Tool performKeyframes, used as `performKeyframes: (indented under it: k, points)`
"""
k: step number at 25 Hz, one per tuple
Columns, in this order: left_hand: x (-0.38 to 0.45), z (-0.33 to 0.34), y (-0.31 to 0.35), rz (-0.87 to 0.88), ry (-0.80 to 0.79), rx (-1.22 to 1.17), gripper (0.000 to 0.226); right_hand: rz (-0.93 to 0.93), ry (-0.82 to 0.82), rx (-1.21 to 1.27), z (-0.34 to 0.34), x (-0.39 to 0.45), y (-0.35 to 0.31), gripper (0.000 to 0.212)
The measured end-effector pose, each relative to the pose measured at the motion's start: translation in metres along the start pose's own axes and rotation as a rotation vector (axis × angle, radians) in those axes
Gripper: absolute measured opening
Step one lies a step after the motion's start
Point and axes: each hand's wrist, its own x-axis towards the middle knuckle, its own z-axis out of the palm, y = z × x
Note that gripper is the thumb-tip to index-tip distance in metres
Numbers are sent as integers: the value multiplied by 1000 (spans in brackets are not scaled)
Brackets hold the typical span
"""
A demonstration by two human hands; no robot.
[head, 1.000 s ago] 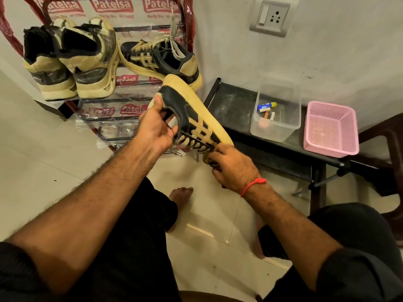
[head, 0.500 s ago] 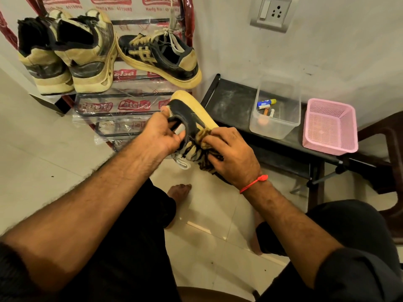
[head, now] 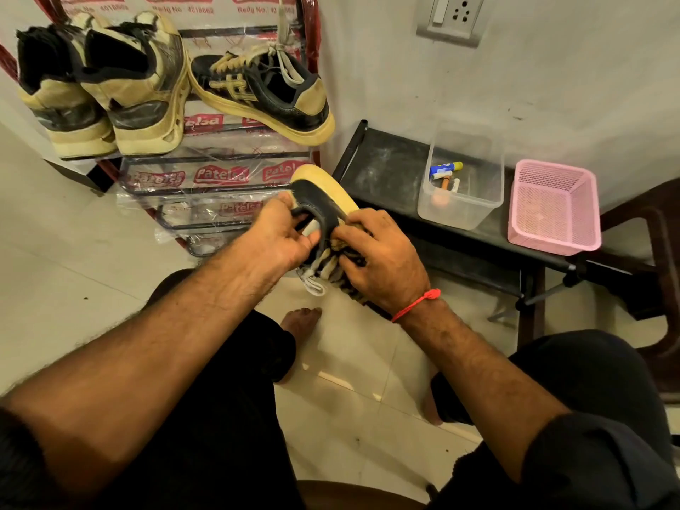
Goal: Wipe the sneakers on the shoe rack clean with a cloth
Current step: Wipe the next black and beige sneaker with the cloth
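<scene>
Left hand: your left hand (head: 285, 233) grips the sneaker (head: 323, 211) at its heel collar, fingers curled round the rim. Likely there to steady it and tilt the side up for wiping.
Right hand: your right hand (head: 382, 259) curls over the lace area and presses down on it. A bit of striped fabric shows under the fingers, maybe the cloth; can't tell for sure.
Sneaker: held in mid-air between your knees, near the rack (head: 220, 178), heel far, toe near and hidden under the right hand. Pale sole faces right. Lace end (head: 312, 287) dangles below.
Why held so: two-hand hold off the rack gives you a firm backing to rub against, my guess.
Other sneakers: its mate (head: 265, 93) lies on the rack's top shelf, right side; a beige pair (head: 103, 90) sits left of it, heels toward you. Those look still to do.
Rack: red frame, plastic wrap with printed labels still on the shelves; lower shelves hold no shoes in view.
Surface: pale floor tiles (head: 73, 252), a few specks.
Room: black bench (head: 390, 167) right of the rack against a grey wall, with a clear tub (head: 463, 207) of small items and a pink basket (head: 552, 207). Socket (head: 454, 16) above.
</scene>
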Motion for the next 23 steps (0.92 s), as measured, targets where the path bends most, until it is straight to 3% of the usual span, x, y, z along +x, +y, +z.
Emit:
performKeyframes:
  k: [3, 8, 13, 16, 20, 23]
  points:
    - [-3, 1, 6, -22, -12, -66, 30, -79, 82, 11, -1, 1, 5, 19]
    - [-7, -6, 22, 16, -19, -155, 32, -73, -52, -135, 8, -27, 37, 25]
    - [-2, -1, 4, -64, -31, -65, 36, -143, 182, 46, 10, 9, -11, 10]
    - [-3, -1, 10, -39, -22, -104, 31, -198, 128, -44, 14, 0, 1, 9]
    - [-9, -2, 27, 66, -48, -191, 31, -11, -36, -197, 8, -16, 38, 10]
    - [-8, -5, 32, 65, -46, -238, 30, 214, -12, -50, -7, -11, 30, 29]
